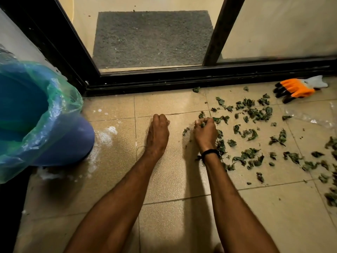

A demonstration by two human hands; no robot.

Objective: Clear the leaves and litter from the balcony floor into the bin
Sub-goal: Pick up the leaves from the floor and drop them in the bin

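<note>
- Many leaves (255, 114) are still scattered over the balcony floor (173, 179), mostly right of the hands, so the task is judged to be at an early stage.
- A small clump of leaves is enclosed by the curled fingers (197, 123) of the right hand (205, 133). The left hand (158, 133) is set on the tile with its fingers curled under, and nothing is seen to be held in it.
- The bin (73, 143) stands well apart from the leaf patch, at the far left. Bits could be dropped on the way across, since dry fragments are easily lost from a loose grip.
- The bin's thin liner (54, 106) is draped slackly over the rim. It could be pushed inward by a hasty hand, and leaves could then land between liner and wall or outside it.
- A few leaves lie just beside the door track (182, 79). They could be swept into its groove by a careless gathering stroke and made hard to retrieve.
- A sheet of clear plastic (310, 118) lies at the right edge among the leaves. Being nearly transparent, it could be overlooked as litter.
- An orange glove (299, 89) lies near the track. It could be gathered up with the debris and binned by mistake.
- White residue (105, 136) is spread on the tiles near the bin's base. What it is cannot be told. If it is wet or powdery, leaves dragged through it might stick or smear.
- Small crumbs could be left behind if only large pieces are picked by hand.
</note>
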